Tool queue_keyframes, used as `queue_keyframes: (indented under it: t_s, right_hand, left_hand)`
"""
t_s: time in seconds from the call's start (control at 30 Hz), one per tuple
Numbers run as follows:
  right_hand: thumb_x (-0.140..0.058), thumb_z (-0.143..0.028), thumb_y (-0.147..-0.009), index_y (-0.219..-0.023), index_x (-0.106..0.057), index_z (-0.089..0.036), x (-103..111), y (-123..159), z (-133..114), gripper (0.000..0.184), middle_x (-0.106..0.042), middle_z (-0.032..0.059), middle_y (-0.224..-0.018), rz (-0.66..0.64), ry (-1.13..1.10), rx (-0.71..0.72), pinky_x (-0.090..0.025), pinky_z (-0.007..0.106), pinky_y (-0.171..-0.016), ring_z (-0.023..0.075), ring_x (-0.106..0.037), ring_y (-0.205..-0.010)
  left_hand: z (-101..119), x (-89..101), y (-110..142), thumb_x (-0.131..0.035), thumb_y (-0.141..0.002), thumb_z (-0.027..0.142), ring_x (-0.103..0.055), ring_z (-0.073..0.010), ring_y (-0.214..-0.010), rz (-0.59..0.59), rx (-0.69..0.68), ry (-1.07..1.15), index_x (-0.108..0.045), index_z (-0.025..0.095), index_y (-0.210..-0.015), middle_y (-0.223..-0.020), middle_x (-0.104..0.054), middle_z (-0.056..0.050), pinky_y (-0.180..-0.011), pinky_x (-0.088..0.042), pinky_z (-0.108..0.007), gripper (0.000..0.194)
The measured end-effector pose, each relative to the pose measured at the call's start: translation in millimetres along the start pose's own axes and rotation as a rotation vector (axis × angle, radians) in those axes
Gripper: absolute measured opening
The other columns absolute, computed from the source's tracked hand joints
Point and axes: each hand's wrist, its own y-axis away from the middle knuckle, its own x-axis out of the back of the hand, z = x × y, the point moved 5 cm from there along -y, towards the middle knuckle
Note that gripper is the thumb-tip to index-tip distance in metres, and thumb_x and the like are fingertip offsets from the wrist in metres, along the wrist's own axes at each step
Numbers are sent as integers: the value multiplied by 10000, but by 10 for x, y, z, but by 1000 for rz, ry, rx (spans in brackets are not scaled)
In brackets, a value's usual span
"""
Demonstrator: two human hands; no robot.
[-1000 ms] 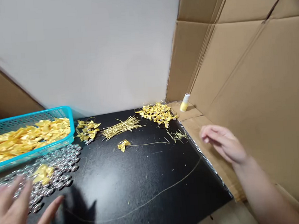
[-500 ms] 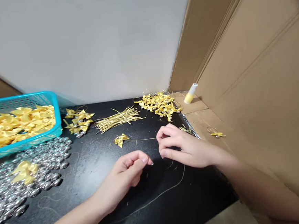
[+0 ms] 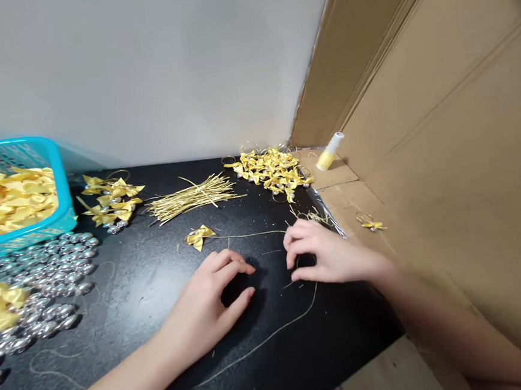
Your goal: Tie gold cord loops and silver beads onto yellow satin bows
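Observation:
My left hand [image 3: 210, 301] is over the black table, its thumb and fingers apart with nothing between them. To its right, my right hand [image 3: 321, 251] has curved fingers, with a gap between thumb and fingertips. A yellow ribbon bow [image 3: 199, 237] lies on the table beyond my left hand. From it a thin gold cord [image 3: 250, 235] stretches right to the fingers of my right hand; whether they touch it I cannot tell. A long thin thread [image 3: 271, 336] curves over the table from below my right hand toward the front.
A blue basket [image 3: 65, 192] holds yellow bows, with silver beads [image 3: 68, 267] in front. Behind lie a bundle of gold cords [image 3: 193, 198], a small group of bows [image 3: 114, 197] and a pile of finished-looking bows [image 3: 270, 170]. A yellow-and-white bottle [image 3: 329, 152] stands on cardboard at right.
My left hand's thumb and fingers have spread apart. The gap between my right thumb and fingers has widened. The view has shifted, so the basket and beads appear farther left.

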Motion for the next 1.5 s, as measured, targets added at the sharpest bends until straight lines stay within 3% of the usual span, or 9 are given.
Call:
queue_keyframes:
  t_s: [0.1, 0.33, 0.57, 0.87, 1.03, 1.27, 1.33, 1.43, 1.5]
  right_hand:
    - [-765, -296, -781, -844, -695, -201, -266, 126, 74, 134, -627, 28, -932, -90, 71, -56, -342, 393, -886, 199, -529, -951]
    - [-578, -192, -925, -813, -655, -177, -616, 242, -86, 137, -647, 31, -885, 65, 356, -85, -270, 403, -841, 192, -496, -873]
    - [-542, -144, -936, -849, -572, -181, -522, 313, -29, 99, -618, 22, -960, 270, -3, -265, -316, 343, -822, 178, -504, -933]
    - [-550, -152, -932, -853, -551, -186, -362, 239, -205, 86, -608, 28, -951, 337, -52, -161, -326, 351, -818, 184, -506, -926]
    - [-558, -170, -931, -851, -550, -192, -433, 260, -232, 84, -619, 30, -944, 383, -40, -141, -337, 357, -820, 186, -524, -923]
    - [-705, -139, -784, -951, -594, -193, -612, 316, -152, 207, -671, 16, -944, 489, -437, -232, -433, 290, -839, 154, -607, -901]
    - [-730, -160, -761, -949, -625, -191, -657, 304, -124, 218, -666, -9, -840, 469, -499, -274, -445, 259, -769, 130, -606, -780]
    - [-696, -171, -794, -810, -656, -182, -672, 283, -79, 45, -502, -66, -596, 464, -511, -314, -393, 222, -613, 85, -480, -562]
    - [-667, -174, -819, -731, -656, -177, -659, 278, -50, 89, -399, -73, -554, 475, -503, -319, -350, 214, -564, 76, -420, -530]
  left_hand:
    - [-43, -69, -79, -549, -886, 284, -564, -243, -908, -20, -30, -205, -647, 202, -989, -982, -624, -69, -800, -490, -405, 164]
    - [145, -256, -514, -654, -837, 258, -562, -274, -928, -91, -84, -471, -665, 155, -959, -977, -637, -78, -772, -490, -418, 160]
    - [162, -228, -368, -708, -770, 209, -556, -217, -919, -170, -85, -50, -654, 204, -907, -951, -631, -26, -827, -458, -379, 147]
    - [251, -257, -237, -539, -926, 325, -578, -155, -856, -137, 33, 376, -667, 212, -830, -872, -641, -2, -798, -436, -299, 196]
    - [240, -268, -203, -502, -942, 278, -561, -153, -803, -106, 29, 348, -627, 190, -754, -806, -622, -8, -741, -425, -283, 242]
    - [263, -327, -110, -472, -946, 218, -533, -169, -812, -53, -26, 225, -575, 172, -781, -844, -612, -33, -744, -425, -306, 200]
    - [263, -329, -111, -465, -950, 223, -533, -169, -813, -58, -14, 222, -572, 173, -789, -842, -607, -32, -739, -427, -305, 200]
    - [272, -299, -132, -461, -950, 225, -528, -166, -794, -53, -6, 212, -558, 176, -769, -818, -593, -27, -720, -427, -299, 211]
    - [264, -268, -151, -459, -951, 228, -529, -165, -795, -45, 5, 208, -553, 178, -768, -818, -589, -25, -725, -430, -300, 211]
